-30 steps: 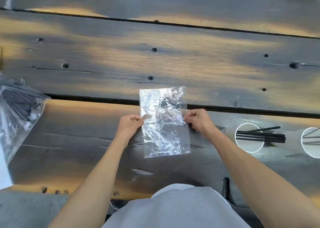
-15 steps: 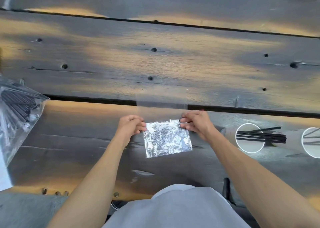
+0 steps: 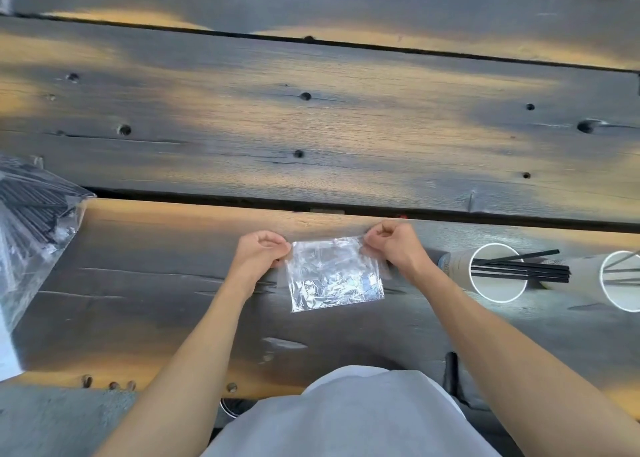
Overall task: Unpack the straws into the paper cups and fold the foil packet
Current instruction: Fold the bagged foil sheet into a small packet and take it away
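A crinkled, shiny foil packet lies folded in half on the wooden table. My left hand pinches its upper left corner and my right hand pinches its upper right corner. To the right, a white paper cup lies on its side with several black straws sticking out of its mouth. A second paper cup lies at the right edge, also with straws inside.
At the left edge lies a clear plastic bag with several black straws inside. A dark gap runs between the table planks just beyond my hands. My white shirt fills the bottom middle.
The packet's upper half has been brought down toward me, so the tall sheet is now folded to half its height. Both hands stayed at its upper corners.
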The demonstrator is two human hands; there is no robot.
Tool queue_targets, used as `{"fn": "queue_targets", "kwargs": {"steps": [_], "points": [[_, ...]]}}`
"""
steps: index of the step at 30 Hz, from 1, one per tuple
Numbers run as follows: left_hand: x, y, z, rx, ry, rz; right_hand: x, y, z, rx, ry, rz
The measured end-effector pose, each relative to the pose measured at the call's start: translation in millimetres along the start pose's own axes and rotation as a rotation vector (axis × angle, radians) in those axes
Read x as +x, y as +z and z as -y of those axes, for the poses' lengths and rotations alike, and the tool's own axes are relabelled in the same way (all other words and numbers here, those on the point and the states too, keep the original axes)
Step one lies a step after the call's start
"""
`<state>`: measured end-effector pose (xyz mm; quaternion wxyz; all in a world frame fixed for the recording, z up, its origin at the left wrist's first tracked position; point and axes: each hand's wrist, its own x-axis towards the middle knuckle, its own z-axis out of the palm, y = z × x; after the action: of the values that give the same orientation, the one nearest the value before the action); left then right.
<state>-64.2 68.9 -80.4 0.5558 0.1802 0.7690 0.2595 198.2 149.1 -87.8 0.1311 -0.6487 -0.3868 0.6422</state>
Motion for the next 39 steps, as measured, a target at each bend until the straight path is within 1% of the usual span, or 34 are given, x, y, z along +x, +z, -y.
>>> {"fn": "queue_targets", "kwargs": {"steps": [3, 5, 7, 9, 14, 22, 25, 27, 29, 32, 34, 37, 39], "points": [[-6, 6, 8, -0.001, 0.08, -0.028, -1, 2, -5, -0.231, -0.091, -0.03], [-9, 11, 12, 0.053, 0.139, -0.059, -1, 3, -10, -0.401, -0.158, -0.068], [-10, 15, 15, 0.127, 0.186, -0.083, -4, 4, -12, -0.514, -0.203, -0.099], [-12, 19, 17, 0.168, 0.214, -0.108, -8, 5, -11, -0.571, -0.229, -0.114], [-14, 27, 18, 0.257, 0.27, -0.179, -10, 6, -12, -0.669, -0.215, -0.105], [-14, 38, 22, 0.457, 0.362, -0.232, -15, 11, -9, -0.925, -0.257, -0.157], [-13, 39, 22, 0.487, 0.35, -0.255, -19, 14, -6, -0.96, -0.249, -0.197], [-12, 39, 22, 0.493, 0.338, -0.255, -19, 19, -5, -0.979, -0.279, -0.206], [-13, 40, 21, 0.502, 0.338, -0.254, -18, 29, -4, -0.984, -0.326, -0.147], [-13, 43, 18, 0.507, 0.331, -0.27, -16, 50, -1, -0.914, -0.378, -0.018], [-14, 45, 15, 0.509, 0.316, -0.282, -14, 61, 1, -0.891, -0.364, 0.013], [-15, 48, 11, 0.551, 0.299, -0.304, -10, 71, 3, -0.876, -0.309, 0.005], [-16, 53, 6, 0.589, 0.355, -0.301, -6, 74, 4, -0.876, -0.274, -0.003]]}}
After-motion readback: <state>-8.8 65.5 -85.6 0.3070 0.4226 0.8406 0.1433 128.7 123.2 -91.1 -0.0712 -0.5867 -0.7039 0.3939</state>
